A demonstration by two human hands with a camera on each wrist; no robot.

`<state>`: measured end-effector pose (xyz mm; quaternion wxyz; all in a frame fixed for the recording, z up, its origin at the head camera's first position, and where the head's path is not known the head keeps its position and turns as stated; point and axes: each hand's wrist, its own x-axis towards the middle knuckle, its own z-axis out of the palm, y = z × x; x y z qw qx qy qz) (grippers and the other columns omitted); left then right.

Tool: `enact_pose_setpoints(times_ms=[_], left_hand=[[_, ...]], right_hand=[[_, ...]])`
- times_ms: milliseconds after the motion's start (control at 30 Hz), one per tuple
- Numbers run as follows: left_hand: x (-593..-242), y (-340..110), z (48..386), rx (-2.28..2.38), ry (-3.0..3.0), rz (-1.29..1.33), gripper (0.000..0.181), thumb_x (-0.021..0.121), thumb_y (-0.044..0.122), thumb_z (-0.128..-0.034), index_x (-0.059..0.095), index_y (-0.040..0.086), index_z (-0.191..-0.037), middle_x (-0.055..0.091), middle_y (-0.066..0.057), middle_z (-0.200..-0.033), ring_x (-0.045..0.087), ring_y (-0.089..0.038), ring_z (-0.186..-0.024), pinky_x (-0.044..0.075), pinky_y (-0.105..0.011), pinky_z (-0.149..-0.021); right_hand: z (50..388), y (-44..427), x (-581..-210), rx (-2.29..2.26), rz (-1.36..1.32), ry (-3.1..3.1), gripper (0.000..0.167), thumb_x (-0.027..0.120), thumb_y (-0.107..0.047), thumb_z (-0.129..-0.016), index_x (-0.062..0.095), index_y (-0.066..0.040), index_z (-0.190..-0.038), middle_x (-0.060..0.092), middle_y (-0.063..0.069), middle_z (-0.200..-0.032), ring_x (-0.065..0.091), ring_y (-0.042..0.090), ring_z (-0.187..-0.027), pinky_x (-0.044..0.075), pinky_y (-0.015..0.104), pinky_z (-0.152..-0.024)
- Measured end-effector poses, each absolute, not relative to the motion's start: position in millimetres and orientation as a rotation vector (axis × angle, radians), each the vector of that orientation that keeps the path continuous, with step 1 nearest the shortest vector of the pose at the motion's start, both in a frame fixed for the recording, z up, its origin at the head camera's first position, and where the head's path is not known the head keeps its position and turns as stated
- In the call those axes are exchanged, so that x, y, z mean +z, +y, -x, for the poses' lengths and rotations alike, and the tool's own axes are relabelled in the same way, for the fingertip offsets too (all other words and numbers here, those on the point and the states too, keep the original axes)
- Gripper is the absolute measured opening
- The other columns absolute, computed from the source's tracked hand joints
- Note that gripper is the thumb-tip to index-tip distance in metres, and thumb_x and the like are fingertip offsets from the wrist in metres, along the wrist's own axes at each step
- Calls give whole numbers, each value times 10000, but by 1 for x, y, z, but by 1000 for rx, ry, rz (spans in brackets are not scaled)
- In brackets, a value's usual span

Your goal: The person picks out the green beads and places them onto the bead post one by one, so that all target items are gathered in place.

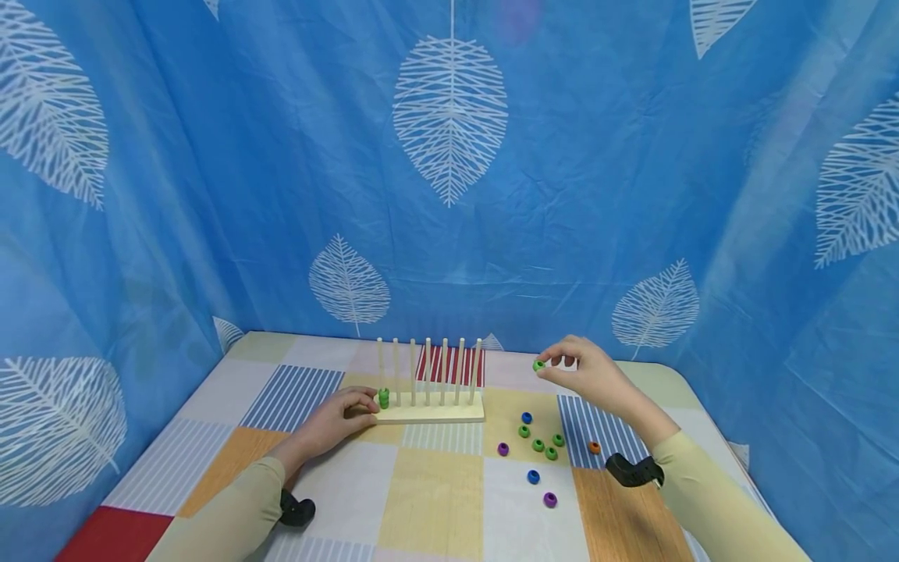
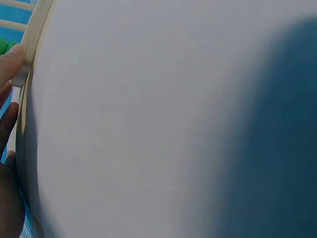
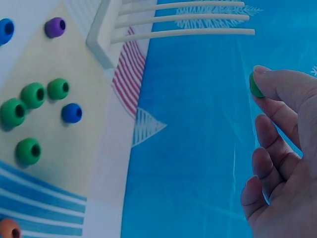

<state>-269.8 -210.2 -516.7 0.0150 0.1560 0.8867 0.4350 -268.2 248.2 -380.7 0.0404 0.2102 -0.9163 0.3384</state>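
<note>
A pale wooden rack [image 1: 430, 414] with several upright pegs stands on the table, green beads [image 1: 384, 398] stacked on its leftmost peg. My left hand [image 1: 335, 421] grips the rack's left end; in the left wrist view the thumb of that hand [image 2: 11, 64] lies against the wood beside the green beads. Held up to the right of the rack, a green bead [image 1: 538, 365] is pinched between thumb and index finger of my right hand [image 1: 586, 376]. The right wrist view shows the same bead [image 3: 255, 86] at the fingertips, the other fingers of the hand [image 3: 282, 148] curled.
Loose beads lie right of the rack: several green [image 1: 538, 445], blue ones [image 1: 534, 476] [image 1: 527, 418], purple ones [image 1: 550, 499] [image 1: 502, 449] and an orange one [image 1: 594, 447]. A patchwork cloth [image 1: 435, 492] covers the table. Blue leaf-patterned fabric [image 1: 449, 257] hangs behind and at both sides.
</note>
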Motion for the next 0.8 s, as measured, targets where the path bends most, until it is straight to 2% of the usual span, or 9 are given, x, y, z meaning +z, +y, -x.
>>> enact_pose_setpoints(times_ms=[367, 800], left_hand=[[-515, -210, 269, 1364, 2752, -494, 60, 738, 203, -968, 727, 245, -1009, 566, -78, -1427, 481, -359, -1359, 377, -562, -1135], [-519, -213, 271, 1398, 2735, -570, 63, 749, 235, -955, 733, 239, -1016, 570, -79, -1421, 485, -360, -1354, 386, -563, -1125]], right_hand=[[280, 223, -363, 1032, -682, -2794, 239, 734, -418, -954, 753, -266, -1137, 609, -35, -1041, 494, 218, -948, 457, 426, -766], [297, 192, -349, 1076, -788, -2770, 212, 733, -435, -951, 748, -295, -1109, 607, -32, -1046, 505, 218, -963, 465, 437, -796]])
